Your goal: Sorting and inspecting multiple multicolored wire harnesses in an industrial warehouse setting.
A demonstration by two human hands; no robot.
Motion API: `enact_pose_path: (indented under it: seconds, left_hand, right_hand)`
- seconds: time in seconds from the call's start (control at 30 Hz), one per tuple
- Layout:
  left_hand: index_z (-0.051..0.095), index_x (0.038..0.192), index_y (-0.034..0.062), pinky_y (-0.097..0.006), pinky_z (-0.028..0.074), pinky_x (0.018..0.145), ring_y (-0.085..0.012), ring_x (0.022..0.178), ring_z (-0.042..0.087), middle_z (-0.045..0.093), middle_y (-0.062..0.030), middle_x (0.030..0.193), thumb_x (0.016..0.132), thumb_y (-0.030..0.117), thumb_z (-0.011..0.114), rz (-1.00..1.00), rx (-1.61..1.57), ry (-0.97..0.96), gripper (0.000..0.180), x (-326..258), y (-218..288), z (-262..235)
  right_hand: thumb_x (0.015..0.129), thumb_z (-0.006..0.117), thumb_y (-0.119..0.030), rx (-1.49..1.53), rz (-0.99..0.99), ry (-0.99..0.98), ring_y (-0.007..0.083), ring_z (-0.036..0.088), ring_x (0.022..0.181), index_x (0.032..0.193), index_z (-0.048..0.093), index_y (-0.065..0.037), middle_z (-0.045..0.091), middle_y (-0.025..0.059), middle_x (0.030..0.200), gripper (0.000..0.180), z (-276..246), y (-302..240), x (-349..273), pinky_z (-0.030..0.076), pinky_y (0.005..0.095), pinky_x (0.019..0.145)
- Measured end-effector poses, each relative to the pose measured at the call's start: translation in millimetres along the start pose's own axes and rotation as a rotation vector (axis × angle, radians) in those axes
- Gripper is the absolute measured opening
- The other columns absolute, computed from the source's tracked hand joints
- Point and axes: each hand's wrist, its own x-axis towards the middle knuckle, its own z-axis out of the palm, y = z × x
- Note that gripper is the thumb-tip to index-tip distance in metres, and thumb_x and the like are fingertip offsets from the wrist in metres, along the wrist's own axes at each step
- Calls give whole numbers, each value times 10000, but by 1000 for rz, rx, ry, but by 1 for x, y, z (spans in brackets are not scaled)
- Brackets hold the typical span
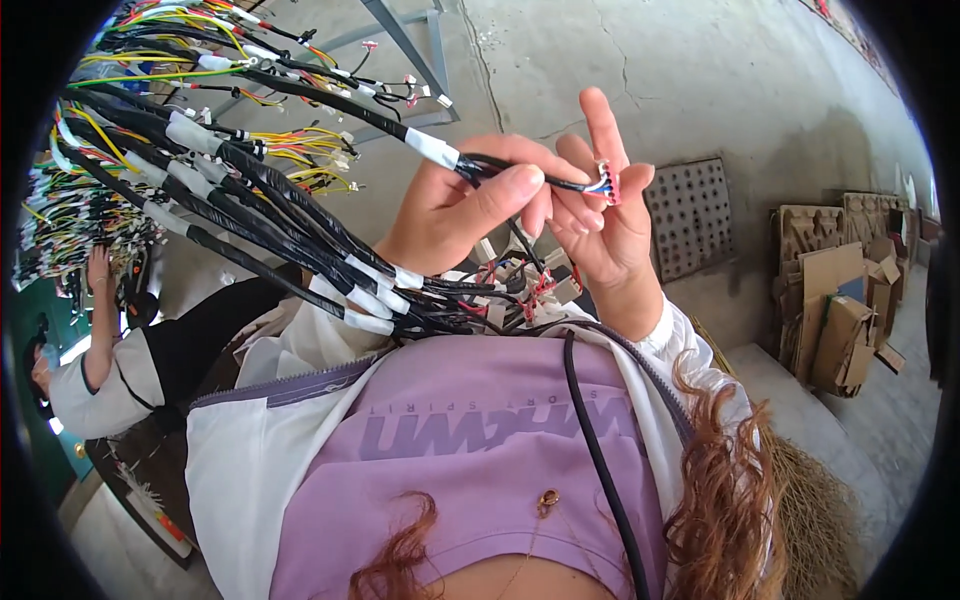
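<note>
My left hand (455,205) pinches a black cable (350,107) between thumb and fingers, just past its white tape band (432,148). From there the cable's end runs right to a small red-and-white connector (607,186) with several thin coloured wires. My right hand (612,235) holds that connector at its thumb and fingers, with the index finger pointing up. Below my hands, a bundle of black wiring harnesses (290,215) with white tape bands reaches in from the left. Its loose ends, small white and red connectors (540,290), gather in front of my chest.
More harnesses with yellow, red and white wires (300,145) hang at the upper left by a grey metal frame (415,50). At the left, another person (110,370) works at wires. Flattened cardboard (835,310), a perforated dark panel (692,218) and a straw broom (810,510) are at right.
</note>
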Motion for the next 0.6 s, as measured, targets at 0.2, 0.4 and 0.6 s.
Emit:
enact_pose_path:
  seconds: [0.2, 0.4, 0.6]
  left_hand:
    - [573, 963, -75, -259, 387, 580, -114, 578, 477, 507, -57, 623, 878, 193, 447, 14, -6, -25, 308, -1, 0, -2]
    - [571, 977, -69, -264, 387, 582, -117, 578, 474, 506, -56, 609, 877, 191, 449, 28, 5, -36, 304, -1, 0, -3]
    - [574, 962, -57, -258, 383, 579, -116, 564, 464, 511, -55, 617, 872, 204, 479, 7, 10, -30, 292, -1, 1, -2]
  right_hand:
    - [832, 522, -408, 117, 91, -36, 44, 356, 499, 1342, 202, -70, 420, -17, 696, 690, 0, -2, 2, 309, 179, 479]
    - [845, 493, -421, 135, 100, -48, 32, 341, 491, 1366, 143, -62, 428, -22, 706, 722, 4, -3, 2, 305, 181, 475]
    - [858, 502, -373, 210, 129, -45, 40, 341, 506, 1368, 146, -75, 426, -21, 705, 690, 5, -3, 3, 310, 185, 497]
